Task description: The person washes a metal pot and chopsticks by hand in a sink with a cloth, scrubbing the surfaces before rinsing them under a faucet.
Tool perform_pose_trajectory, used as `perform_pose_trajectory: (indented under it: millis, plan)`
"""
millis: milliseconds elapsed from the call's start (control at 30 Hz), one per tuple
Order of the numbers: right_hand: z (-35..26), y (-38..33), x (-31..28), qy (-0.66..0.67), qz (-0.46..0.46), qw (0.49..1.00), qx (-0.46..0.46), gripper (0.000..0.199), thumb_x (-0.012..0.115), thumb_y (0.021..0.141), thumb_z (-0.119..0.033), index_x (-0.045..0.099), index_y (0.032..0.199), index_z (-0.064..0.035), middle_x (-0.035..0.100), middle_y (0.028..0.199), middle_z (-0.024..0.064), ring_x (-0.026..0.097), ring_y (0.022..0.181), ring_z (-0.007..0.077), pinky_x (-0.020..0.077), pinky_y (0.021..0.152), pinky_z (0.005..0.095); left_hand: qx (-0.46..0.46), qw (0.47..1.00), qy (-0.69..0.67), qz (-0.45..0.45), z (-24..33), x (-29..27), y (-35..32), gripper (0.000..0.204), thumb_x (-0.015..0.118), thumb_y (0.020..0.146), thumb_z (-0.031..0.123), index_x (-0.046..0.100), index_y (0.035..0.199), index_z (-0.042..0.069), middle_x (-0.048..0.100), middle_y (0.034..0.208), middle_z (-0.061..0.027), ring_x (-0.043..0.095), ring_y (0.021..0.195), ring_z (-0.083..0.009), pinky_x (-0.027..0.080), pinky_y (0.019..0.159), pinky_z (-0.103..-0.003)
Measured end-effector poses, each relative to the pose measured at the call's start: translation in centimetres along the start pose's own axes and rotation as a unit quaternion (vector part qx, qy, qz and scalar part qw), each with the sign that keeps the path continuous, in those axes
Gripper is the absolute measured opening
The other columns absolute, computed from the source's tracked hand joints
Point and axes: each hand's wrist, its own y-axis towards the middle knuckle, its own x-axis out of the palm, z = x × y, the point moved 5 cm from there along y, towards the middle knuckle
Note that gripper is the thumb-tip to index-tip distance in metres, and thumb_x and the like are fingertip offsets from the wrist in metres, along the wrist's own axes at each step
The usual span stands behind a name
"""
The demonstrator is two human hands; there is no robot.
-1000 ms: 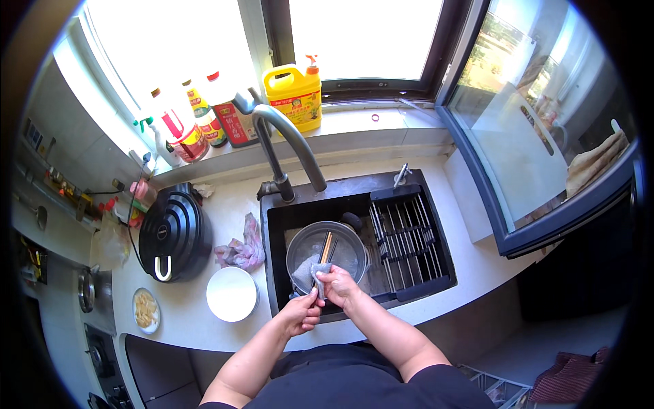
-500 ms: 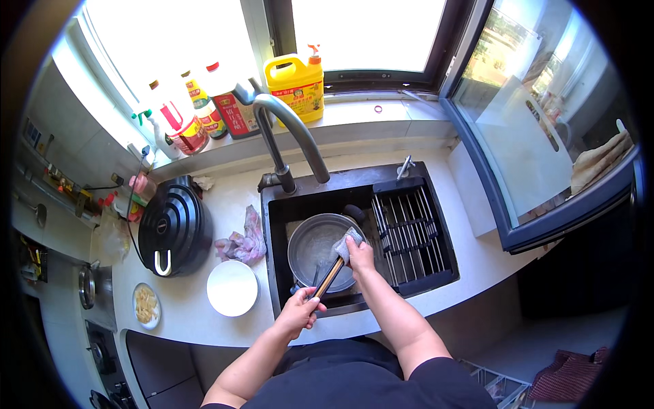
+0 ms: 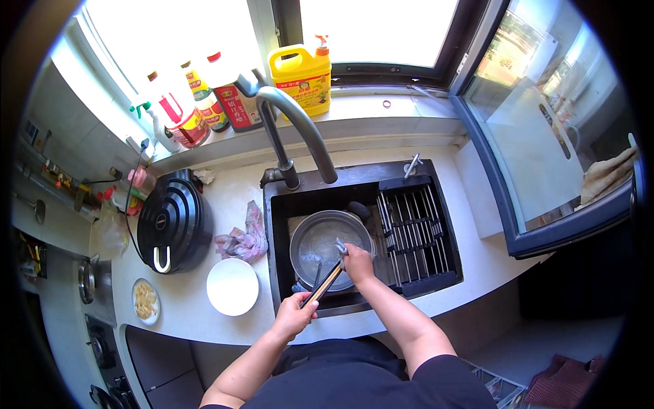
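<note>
My left hand (image 3: 294, 317) is closed around the near ends of a bundle of chopsticks (image 3: 322, 288), dark and light brown, slanting up to the right. At their far ends my right hand (image 3: 357, 264) grips a bunched grey cloth (image 3: 340, 247), pressed against the sticks. Both hands are over the near side of a round metal pot (image 3: 306, 235), which stands in the dark sink (image 3: 276, 225) and seems to hold some water. A thin handle of some utensil slants inside it, too indistinct to name.
A slatted drying rack (image 3: 415, 232) covers the sink's right part, and a tall faucet (image 3: 317, 146) arches behind. To the left are a stacked white bowl (image 3: 233, 287), a crumpled plastic bag (image 3: 246, 235), a black appliance (image 3: 176, 221) and a plate of food (image 3: 146, 302). An open window (image 3: 504, 177) juts in at right.
My right hand has drawn slightly nearer to my left along the chopsticks, and less of the cloth shows above its fingers. My left hand keeps its hold. The whole view has shifted a little.
</note>
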Motion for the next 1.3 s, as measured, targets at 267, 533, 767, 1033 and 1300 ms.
perform_pose_trajectory:
  millis: [267, 533, 767, 1033, 1300]
  plan:
    - [7.2, 1.6, 6.7, -0.192, -0.120, 0.960, 0.165, 0.019, 0.053, 0.082, -0.019, 0.061, 0.094, -0.0072, 0.047, 0.107, 0.0161, 0.055, 0.094, 0.0374, 0.0467, 0.078, 0.0442, -0.026, 0.991, 0.072, 0.107, -4.2, -3.0, 6.3, 0.031, 0.053, 0.087, 0.013, 0.050, 0.113, -0.003, 0.060, 0.078, -0.0048, 0.055, 0.063, -0.0089, 0.045, 0.058, -0.025]
    - [11.8, 0.8, 12.0, -0.031, -0.277, 0.909, 0.309, 0.019, 0.052, 0.084, -0.014, 0.061, 0.098, -0.0050, 0.064, 0.084, 0.0112, 0.062, 0.082, 0.0295, 0.0505, 0.073, 0.0425, -0.129, 0.984, -0.112, 0.052, -7.5, -0.4, 14.9, 0.020, 0.046, 0.091, 0.017, 0.047, 0.107, 0.004, 0.052, 0.070, -0.0036, 0.039, 0.043, -0.0073, 0.032, 0.036, -0.021]
    - [0.7, -2.6, 3.8, 0.547, -0.242, 0.693, 0.403, 0.016, 0.051, 0.089, -0.014, 0.057, 0.098, -0.0021, 0.062, 0.089, 0.0066, 0.060, 0.082, 0.0177, 0.0489, 0.078, 0.0326, -0.086, 0.986, -0.137, 0.051, -4.0, 1.5, 12.2, 0.027, 0.039, 0.094, 0.032, 0.045, 0.083, 0.009, 0.045, 0.054, -0.0006, 0.037, 0.036, -0.0082, 0.029, 0.032, -0.022]
    - [1.6, -1.4, 3.7, 0.494, 0.005, 0.745, 0.448, 0.028, 0.053, 0.089, -0.029, 0.059, 0.084, -0.0018, 0.059, 0.075, 0.0030, 0.053, 0.067, 0.0104, 0.0426, 0.062, 0.0259, -0.061, 0.997, -0.042, 0.006, -1.1, 3.4, 7.2, 0.038, 0.039, 0.093, 0.040, 0.049, 0.079, 0.006, 0.044, 0.048, -0.0007, 0.036, 0.034, -0.0088, 0.028, 0.032, -0.023]
    - [-2.8, -2.2, 2.1, 0.570, -0.096, 0.713, 0.397, 0.010, 0.052, 0.088, -0.012, 0.058, 0.092, -0.0054, 0.062, 0.081, 0.0034, 0.059, 0.071, 0.0140, 0.0485, 0.066, 0.0292, -0.116, 0.976, -0.183, -0.026, -1.2, 3.2, 5.1, 0.038, 0.037, 0.093, 0.042, 0.046, 0.081, 0.007, 0.038, 0.048, 0.0010, 0.030, 0.032, -0.0088, 0.023, 0.031, -0.023]
